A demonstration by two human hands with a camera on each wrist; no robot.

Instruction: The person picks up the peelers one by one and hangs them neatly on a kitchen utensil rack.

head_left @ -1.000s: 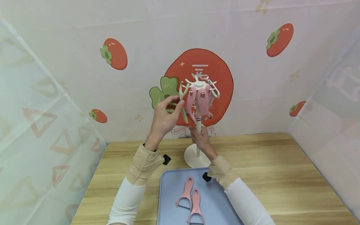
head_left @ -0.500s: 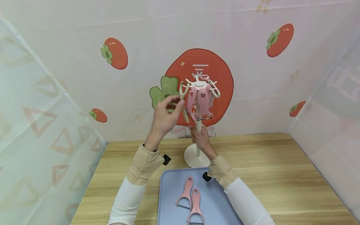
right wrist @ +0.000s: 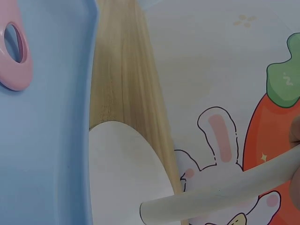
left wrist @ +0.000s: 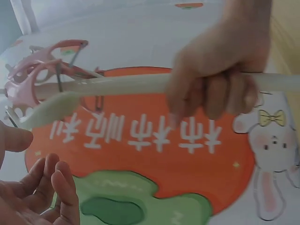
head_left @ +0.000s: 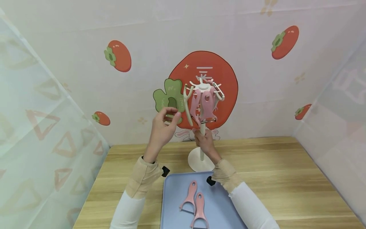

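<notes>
Left hand (head_left: 163,127): thumb and fingers apart with nothing between them, just left of the cream peeler (head_left: 187,109)
Right hand (head_left: 204,140): clamped round the white pole (head_left: 202,155), above its round base (head_left: 197,163)
Cream peeler: right of my left fingertips and clear of them, up and left of my right hand, fork up and handle down at the hook rack (head_left: 203,86); I cannot tell how securely it is caught
Drop risk: if it is barely hooked, a jolt of the white pole from my right hand could shake it loose
Tip risk: the weight sits high above my right hand, so a loosened or sideways grip could make the rack lean
Snag risk: hanging pink peelers (head_left: 208,106) crowd right of the cream peeler; my left fingers could knock them or meet a blade
Blue tray (head_left: 171,197): below my hands, holding 2 loose pink peelers (head_left: 192,190)
Lettering (left wrist: 140,136): behind my hands, on the printed persimmon (head_left: 223,68), 柿柿顺利, upside down from my left wrist
Brand: none I can read on any peeler
</notes>
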